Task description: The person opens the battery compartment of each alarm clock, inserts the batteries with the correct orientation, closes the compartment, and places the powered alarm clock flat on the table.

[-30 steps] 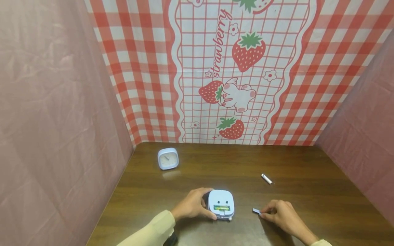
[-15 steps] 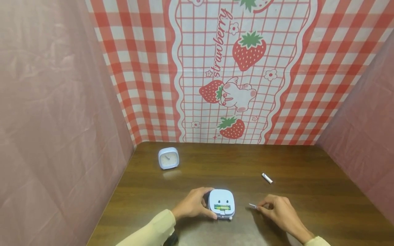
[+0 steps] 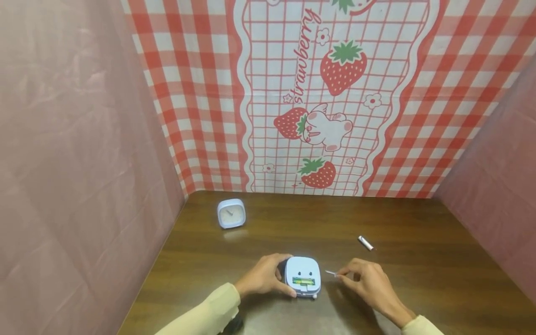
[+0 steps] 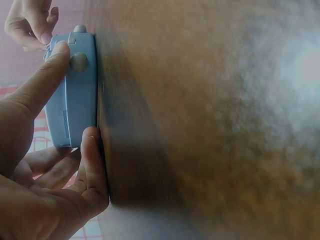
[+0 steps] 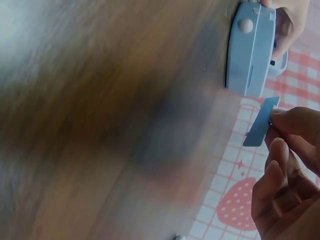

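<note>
A pale blue clock [image 3: 303, 269] lies with its back up on the table, a green battery [image 3: 303, 281] showing in its uncovered compartment. My left hand [image 3: 267, 275] grips the clock's left side between thumb and fingers; in the left wrist view the thumb lies along one side and the fingers reach round another. To the right of the clock, my right hand [image 3: 367, 284] pinches a small flat battery cover [image 5: 262, 122] by one end. The cover is held above the table, a short way apart from the clock.
A second pale blue clock [image 3: 231, 214] stands upright at the back left of the brown wooden table [image 3: 272, 232]. One white battery [image 3: 365, 243] lies at the back right. Behind hangs a strawberry-patterned cloth [image 3: 310, 93], with pink cloth on both sides.
My right hand has moved left and away from me with the battery cover, nearer the clock, and the cover has turned edge-on to the head view. The left hand keeps its grip.
</note>
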{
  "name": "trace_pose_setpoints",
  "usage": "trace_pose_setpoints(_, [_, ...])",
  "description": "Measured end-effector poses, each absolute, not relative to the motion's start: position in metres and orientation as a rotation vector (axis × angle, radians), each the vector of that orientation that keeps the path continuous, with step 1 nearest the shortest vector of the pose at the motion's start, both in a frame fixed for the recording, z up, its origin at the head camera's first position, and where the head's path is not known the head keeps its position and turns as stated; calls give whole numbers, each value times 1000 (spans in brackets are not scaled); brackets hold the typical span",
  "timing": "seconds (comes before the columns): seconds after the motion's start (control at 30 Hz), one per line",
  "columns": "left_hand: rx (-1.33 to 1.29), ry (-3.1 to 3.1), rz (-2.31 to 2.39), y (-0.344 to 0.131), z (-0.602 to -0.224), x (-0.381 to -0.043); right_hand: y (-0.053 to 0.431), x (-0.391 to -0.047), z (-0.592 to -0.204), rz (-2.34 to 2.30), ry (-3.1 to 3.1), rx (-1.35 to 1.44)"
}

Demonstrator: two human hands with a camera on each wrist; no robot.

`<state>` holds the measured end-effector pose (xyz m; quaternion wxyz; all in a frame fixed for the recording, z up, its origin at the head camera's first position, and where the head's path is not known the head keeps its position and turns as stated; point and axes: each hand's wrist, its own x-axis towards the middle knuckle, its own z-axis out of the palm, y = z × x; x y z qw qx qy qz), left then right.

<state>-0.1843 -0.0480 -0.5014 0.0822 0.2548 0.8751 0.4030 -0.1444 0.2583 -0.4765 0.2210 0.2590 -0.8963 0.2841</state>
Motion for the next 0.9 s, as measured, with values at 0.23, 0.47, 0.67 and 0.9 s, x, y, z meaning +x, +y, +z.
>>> trace_pose_setpoints(0.23, [761,2619,1210,-47,-500,-184,249,-144,-478,781,-2440,733])
trace_pose_setpoints(0.47, [766,2613,1200,-47,-499,-183,243,-141,-479,786,-2454,723])
trace_pose_setpoints(0.67, [769,2611,1207,-48,-500,-182,237,-139,-479,784,-2459,711])
trace_pose_setpoints(0.9, [793,2616,1202,-48,-500,-184,232,-137,-478,783,-2470,694])
